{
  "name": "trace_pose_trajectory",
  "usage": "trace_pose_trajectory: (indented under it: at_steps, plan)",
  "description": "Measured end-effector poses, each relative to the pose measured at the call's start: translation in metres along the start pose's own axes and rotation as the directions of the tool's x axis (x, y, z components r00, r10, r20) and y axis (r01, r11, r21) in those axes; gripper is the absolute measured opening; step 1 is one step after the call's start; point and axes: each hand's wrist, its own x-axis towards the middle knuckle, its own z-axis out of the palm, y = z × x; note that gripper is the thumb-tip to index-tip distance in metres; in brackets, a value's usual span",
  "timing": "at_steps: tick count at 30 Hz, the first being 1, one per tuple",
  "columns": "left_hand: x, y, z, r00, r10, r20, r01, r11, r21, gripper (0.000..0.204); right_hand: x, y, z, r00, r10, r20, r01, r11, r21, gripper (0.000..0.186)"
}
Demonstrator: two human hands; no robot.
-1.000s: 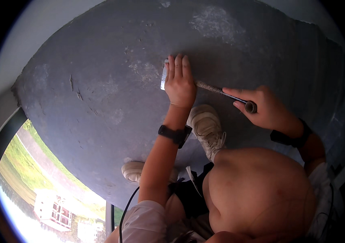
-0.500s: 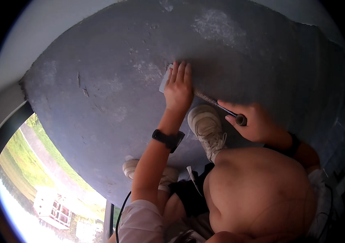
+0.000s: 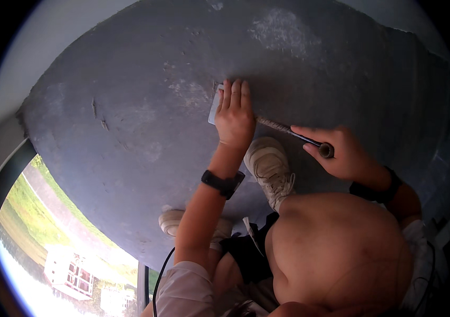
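1. While the scraper [image 3: 274, 124] lies low to the grey floor [image 3: 119, 185], well in from its far edge, its shaft [image 3: 300, 136] slants nearward and right.
2. Left hand [image 3: 235, 121]: fingers outstretched, close together, laid over the pale blade [image 3: 215, 110], not curled round it; thumb out of sight.
3. Right hand [image 3: 345, 154]: closed round the shaft near its hollow end, forefinger extended along it.
4. Pale shoe [image 3: 268, 164] just nearward of the shaft.
5. Bright window [image 3: 64, 222] beyond floor's near-left edge.
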Motion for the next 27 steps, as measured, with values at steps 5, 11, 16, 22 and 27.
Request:
trace_pose_trajectory:
  at_steps: [5, 11, 16, 22, 27]
  plan:
    - [-0.001, 0.001, 0.003, 1.0, -0.016, -0.004, 0.016, 1.0, 0.023, 0.04, 0.003, -0.005, -0.006, 0.999, 0.035, 0.035, -0.032, 0.997, -0.074, 0.04]
    - [0.001, 0.005, 0.005, 0.999, -0.042, -0.008, 0.042, 0.999, 0.028, 0.04, 0.007, -0.007, -0.016, 0.995, 0.061, 0.077, -0.051, 0.99, -0.131, 0.04]
    - [0.001, 0.006, 0.008, 0.998, -0.056, -0.023, 0.056, 0.998, 0.036, 0.038, 0.011, -0.002, -0.019, 0.998, 0.018, 0.068, -0.007, 0.988, -0.154, 0.041]
    - [0.001, 0.008, 0.01, 0.998, -0.057, -0.035, 0.059, 0.998, 0.033, 0.038, 0.01, 0.001, -0.02, 0.998, -0.007, 0.062, 0.019, 0.979, -0.201, 0.041]
    - [0.0, 0.006, 0.014, 0.997, -0.06, -0.052, 0.063, 0.997, 0.048, 0.04, 0.014, 0.001, -0.024, 0.997, -0.014, 0.075, 0.031, 0.972, -0.234, 0.041]
